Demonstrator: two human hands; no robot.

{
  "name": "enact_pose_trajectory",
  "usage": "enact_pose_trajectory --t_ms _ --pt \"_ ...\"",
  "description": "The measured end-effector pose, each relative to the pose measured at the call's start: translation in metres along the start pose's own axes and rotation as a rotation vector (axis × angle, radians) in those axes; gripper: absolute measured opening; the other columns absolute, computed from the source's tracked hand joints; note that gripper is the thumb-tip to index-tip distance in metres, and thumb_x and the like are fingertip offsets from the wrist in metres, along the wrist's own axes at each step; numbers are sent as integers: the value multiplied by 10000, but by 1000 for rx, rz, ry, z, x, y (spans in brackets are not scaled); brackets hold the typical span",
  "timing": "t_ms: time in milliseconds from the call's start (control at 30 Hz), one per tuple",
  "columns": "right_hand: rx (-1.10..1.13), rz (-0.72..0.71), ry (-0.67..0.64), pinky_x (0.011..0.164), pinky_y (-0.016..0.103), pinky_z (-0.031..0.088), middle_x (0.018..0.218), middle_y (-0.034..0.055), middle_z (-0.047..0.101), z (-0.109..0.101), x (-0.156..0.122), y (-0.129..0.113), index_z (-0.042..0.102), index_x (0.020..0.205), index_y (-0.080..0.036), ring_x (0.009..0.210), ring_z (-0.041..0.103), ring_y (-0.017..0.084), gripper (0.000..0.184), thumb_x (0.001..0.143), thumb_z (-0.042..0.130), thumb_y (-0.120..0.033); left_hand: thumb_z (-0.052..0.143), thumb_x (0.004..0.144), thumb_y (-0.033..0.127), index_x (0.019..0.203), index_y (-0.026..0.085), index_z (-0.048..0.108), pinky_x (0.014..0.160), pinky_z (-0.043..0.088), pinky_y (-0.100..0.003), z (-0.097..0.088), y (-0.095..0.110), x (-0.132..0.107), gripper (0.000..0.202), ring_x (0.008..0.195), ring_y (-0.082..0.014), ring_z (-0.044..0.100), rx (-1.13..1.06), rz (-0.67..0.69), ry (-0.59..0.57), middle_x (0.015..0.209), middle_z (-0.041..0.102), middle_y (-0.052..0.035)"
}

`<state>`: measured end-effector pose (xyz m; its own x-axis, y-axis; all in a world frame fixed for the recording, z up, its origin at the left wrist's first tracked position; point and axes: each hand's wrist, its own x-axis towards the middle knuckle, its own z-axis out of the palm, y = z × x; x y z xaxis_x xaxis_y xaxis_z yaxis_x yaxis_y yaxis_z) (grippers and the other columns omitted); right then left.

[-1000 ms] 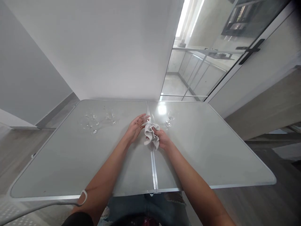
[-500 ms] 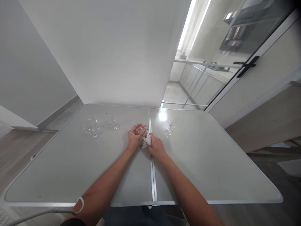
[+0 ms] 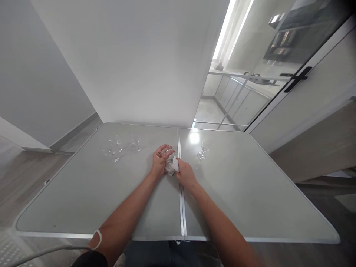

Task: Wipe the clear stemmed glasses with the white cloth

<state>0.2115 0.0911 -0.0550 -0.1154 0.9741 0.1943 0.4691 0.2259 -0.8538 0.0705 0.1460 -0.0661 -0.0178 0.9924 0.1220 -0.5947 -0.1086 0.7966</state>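
My left hand (image 3: 159, 160) is wrapped round a clear drinking glass (image 3: 167, 151) above the table, near its middle seam. Pressed against the near side of that glass is a crumpled white cloth (image 3: 172, 167), pinched in my right hand (image 3: 185, 172). The cloth and fingers hide the lower part of the glass. To the right of my hands, a stemmed glass (image 3: 203, 150) rests on the tabletop. Several more clear glasses (image 3: 114, 150) are grouped at the far left, with another stemmed glass (image 3: 137, 144) close beside them.
The pale folding table (image 3: 250, 193) has a metal seam (image 3: 182, 207) down its middle and a metal rim. A white wall (image 3: 144, 74) stands behind it. Right of the wall is a glass door with a black handle (image 3: 299, 79). A cable (image 3: 55, 250) loops by my left forearm.
The view has shifted slightly. In my left hand the glass is turned a little differently, and the cloth hangs lower against it. The glasses on the table have stayed put.
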Motion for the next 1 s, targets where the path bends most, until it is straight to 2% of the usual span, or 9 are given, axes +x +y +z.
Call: enact_pose_trajectory --t_ms 100,167,233,300,367,467,667,833,1000 --pt "-14 -16 70 637 277 332 666 3 617 -1 0 2 665 836 -216 619 499 170 140 774 582 -122 924 613 385 1113 186 660 838 552 -327 -3 0 1 600 908 -226 736 -7 -5 -2 1125 723 -110" --pt "129 75 220 635 274 373 665 8 624 -2 1 4 655 776 -196 630 520 167 87 835 617 -249 919 625 400 1134 197 649 856 545 -321 -5 1 2 612 922 -216 732 -55 5 -14 1148 703 -102" --pt "372 218 343 647 279 434 712 21 664 -3 4 7 668 798 -178 659 568 172 245 850 659 -417 914 642 385 1142 227 639 902 532 -318 -7 2 4 593 981 -208 722 -112 47 -19 1176 677 -72" --pt "641 319 314 690 295 491 806 44 714 -1 7 10 701 908 -164 714 626 184 367 825 690 -521 914 646 350 1139 262 632 958 516 -325 -8 3 6 575 1044 -201 703 -141 85 -24 1198 651 -41" --pt "795 361 206 733 308 517 876 63 739 3 9 13 719 975 -158 767 661 193 425 778 745 -533 922 633 328 1136 282 630 1001 504 -348 -6 4 6 583 1071 -198 689 -135 96 -43 1213 636 -32" --pt "781 388 138 729 306 514 878 69 746 7 9 16 735 946 -151 759 663 188 428 691 830 -482 941 595 332 1129 289 634 1028 496 -385 -2 6 3 618 1088 -217 680 -81 79 -80 1241 627 -45" --pt "647 481 199 605 289 478 727 48 714 3 7 22 720 801 -134 640 632 182 408 559 889 -417 975 507 332 1097 265 655 1033 499 -419 4 6 -4 674 1070 -253 686 -11 17 -143 1226 645 -64" --pt "618 495 180 543 292 485 705 45 696 -1 8 25 705 772 -144 577 612 173 374 572 878 -408 968 524 341 1120 268 665 1049 493 -433 1 7 -2 673 1054 -248 693 -15 27 -142 1247 642 -68" --pt "815 533 228 525 300 516 721 48 705 -7 11 17 688 820 -164 565 614 172 411 604 867 -464 942 596 360 1125 307 658 1091 469 -436 0 10 0 603 1153 -258 670 -55 89 -98 1298 602 -47"
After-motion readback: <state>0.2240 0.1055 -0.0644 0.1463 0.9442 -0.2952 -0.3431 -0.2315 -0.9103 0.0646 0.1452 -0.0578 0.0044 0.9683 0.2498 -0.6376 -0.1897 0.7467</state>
